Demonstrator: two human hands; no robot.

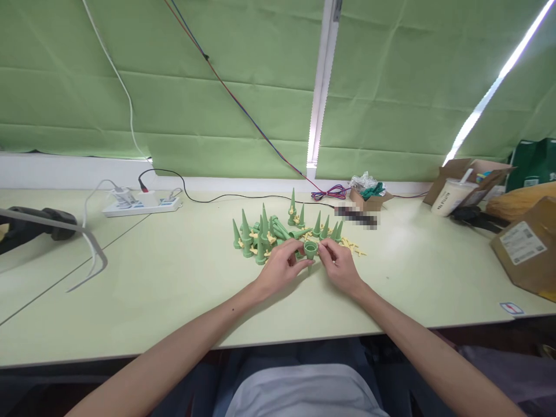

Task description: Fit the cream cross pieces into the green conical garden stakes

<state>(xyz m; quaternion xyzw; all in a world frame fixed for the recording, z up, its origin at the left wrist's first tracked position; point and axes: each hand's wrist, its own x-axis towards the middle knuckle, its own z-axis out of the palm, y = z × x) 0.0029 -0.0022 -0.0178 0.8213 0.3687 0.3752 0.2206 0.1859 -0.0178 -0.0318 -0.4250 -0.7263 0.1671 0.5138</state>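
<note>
My left hand [282,266] is closed on a green plastic watering spike [310,250], its round open cup facing up toward me and its tip pointing down. Against the right side of that cup, my right hand [341,263] has thumb and fingers pinched together; whatever is between them is hidden. Just behind my hands stand several green spikes [245,234] with yellow valves fitted in their sides. Among them lie loose green tubes and spikes [280,227]. Small yellow valves [354,248] are scattered behind my right hand.
A white power strip [143,204] with plugs sits at the back left. A black cable crosses the table's rear. Toward the back is a small open carton [371,198]. On the right stand a drink cup [454,197] and a cardboard box [527,246].
</note>
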